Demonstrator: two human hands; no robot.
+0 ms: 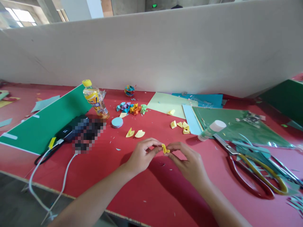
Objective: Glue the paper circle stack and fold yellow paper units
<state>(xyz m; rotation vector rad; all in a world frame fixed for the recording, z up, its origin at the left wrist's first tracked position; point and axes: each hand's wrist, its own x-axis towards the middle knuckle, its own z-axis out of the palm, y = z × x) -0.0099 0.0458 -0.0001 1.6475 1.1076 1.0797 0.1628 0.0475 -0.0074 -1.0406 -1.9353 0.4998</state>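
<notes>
A small folded yellow paper piece (165,149) is pinched between both hands above the red table (113,179). My left hand (144,155) grips its left side with thumb and forefinger, and my right hand (188,160) grips its right side the same way. Beyond my left hand lie two pale yellow paper pieces (139,134) and a stack of light blue paper discs (117,122). Several folded yellow pieces (186,126) rest beyond my right hand. Colourful crumpled paper flowers (135,109) sit farther back.
A bottle (96,100) stands at the left by a green board (52,126), a power bank (68,133) and white cables (65,173). At the right are a glue stick (211,130), large scissors (251,171) and green sheets (227,121). A white partition (151,53) rises behind.
</notes>
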